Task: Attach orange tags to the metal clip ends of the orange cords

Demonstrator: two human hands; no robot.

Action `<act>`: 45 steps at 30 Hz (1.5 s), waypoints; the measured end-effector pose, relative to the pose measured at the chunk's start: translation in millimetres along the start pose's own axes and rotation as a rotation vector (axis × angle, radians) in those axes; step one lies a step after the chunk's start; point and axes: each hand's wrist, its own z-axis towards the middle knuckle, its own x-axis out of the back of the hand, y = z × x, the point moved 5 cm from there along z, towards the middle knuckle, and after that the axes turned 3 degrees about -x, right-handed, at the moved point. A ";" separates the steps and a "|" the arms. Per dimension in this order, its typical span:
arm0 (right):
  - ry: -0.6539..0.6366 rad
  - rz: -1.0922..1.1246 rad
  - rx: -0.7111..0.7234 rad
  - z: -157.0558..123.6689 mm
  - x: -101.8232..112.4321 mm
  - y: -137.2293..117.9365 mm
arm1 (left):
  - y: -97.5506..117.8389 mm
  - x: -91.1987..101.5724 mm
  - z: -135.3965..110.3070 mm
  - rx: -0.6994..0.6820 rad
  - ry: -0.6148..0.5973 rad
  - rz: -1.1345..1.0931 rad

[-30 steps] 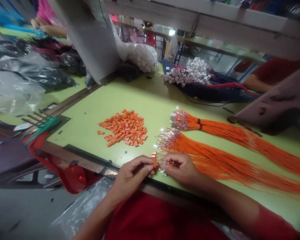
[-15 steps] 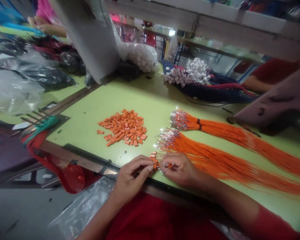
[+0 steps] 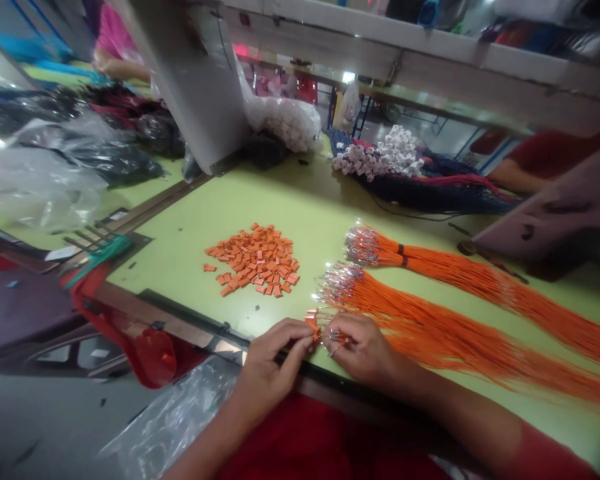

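Observation:
My left hand (image 3: 283,350) pinches a small orange connector housing (image 3: 313,327) between thumb and forefinger at the table's front edge. Just right of it, my right hand (image 3: 363,343) is closed on thin orange wires whose silvery terminal ends (image 3: 336,337) stick out toward the housing. Whether a terminal sits inside the housing is too small to tell. Behind my right hand lies a loose bundle of orange wires (image 3: 410,307), silver ends to the left. A second orange bundle (image 3: 440,263), tied with dark bands, lies beyond it. A pile of orange housings (image 3: 260,260) is left of the bundles.
Dark wires with white connectors (image 3: 380,157) lie at the back of the green table (image 3: 180,247). A grey post (image 3: 195,87) stands at the back left, near plastic bags (image 3: 55,173). Metal prongs (image 3: 93,240) jut at the left edge. Other people's arms (image 3: 520,170) show behind.
The whole view has shifted slightly, so everything sits a little lower and to the right. Both hands keep their holds close together, with only slight finger movement.

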 end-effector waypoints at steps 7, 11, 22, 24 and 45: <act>-0.045 0.023 0.024 -0.9 3.0 -2.2 | -4.4 -3.6 1.2 0.072 -0.018 -0.073; -0.068 -0.003 -0.021 -1.4 3.4 0.0 | -7.3 -3.5 -0.8 0.127 0.016 -0.106; 0.041 0.215 -0.150 2.6 7.1 11.2 | -14.6 22.7 12.1 -0.028 -0.014 0.212; 0.017 0.358 -0.308 2.2 5.3 19.8 | -24.6 41.3 23.5 -0.104 0.017 0.439; -0.017 0.656 -0.677 -1.1 -1.1 31.3 | -53.7 47.8 32.1 0.002 -0.199 0.465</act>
